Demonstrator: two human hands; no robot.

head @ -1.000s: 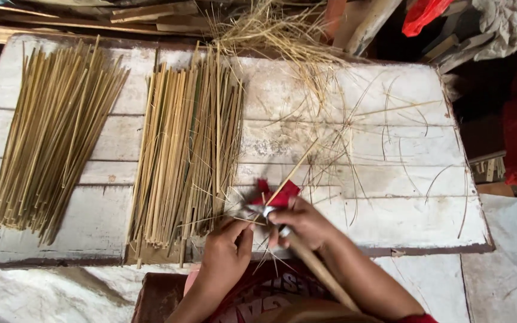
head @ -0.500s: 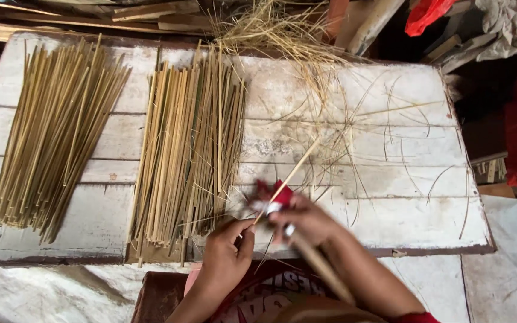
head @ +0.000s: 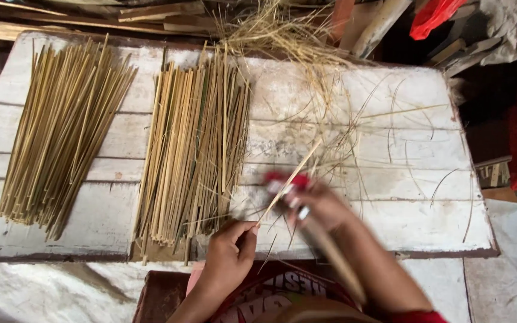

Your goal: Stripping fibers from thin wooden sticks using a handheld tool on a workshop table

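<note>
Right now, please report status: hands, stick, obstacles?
Left hand pinches thin stick. Right hand grips blurred knife against it. Stick bundle close left, loose shavings around.

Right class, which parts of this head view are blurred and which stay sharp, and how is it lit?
Head view: the right hand and its long wooden-handled tool smear with motion blur; the left hand, the thin bamboo strip and the bamboo stick piles look sharp; light is soft and even, without glare.

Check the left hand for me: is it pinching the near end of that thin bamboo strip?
Yes, the left hand pinches the near end of the bamboo strip, which slants up past the blurred right hand.
</note>
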